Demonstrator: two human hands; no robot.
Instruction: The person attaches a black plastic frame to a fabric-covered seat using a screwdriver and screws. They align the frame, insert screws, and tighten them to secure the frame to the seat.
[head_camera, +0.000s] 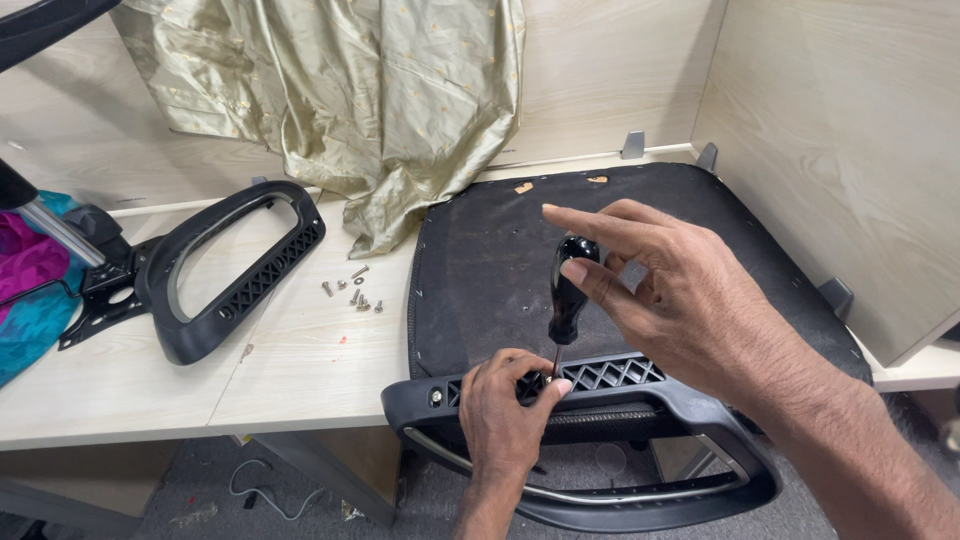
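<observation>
An upturned black chair seat (480, 270) lies on the light wooden desk. A black plastic armrest (610, 420) rests along its near edge and hangs past the desk. My right hand (670, 290) grips the black handle of a screwdriver (568, 295), which stands upright with its tip in the armrest's mounting plate. My left hand (505, 410) rests on the armrest, fingertips pinched around the screwdriver's tip, where a screw is barely visible.
A second black armrest (230, 270) lies on the desk (300, 370) at left, beside a chair base mechanism (95, 275). Several loose screws (352, 292) sit between it and the seat. Gold fabric (370, 90) drapes over the back partition. Colourful cloth (25, 290) lies far left.
</observation>
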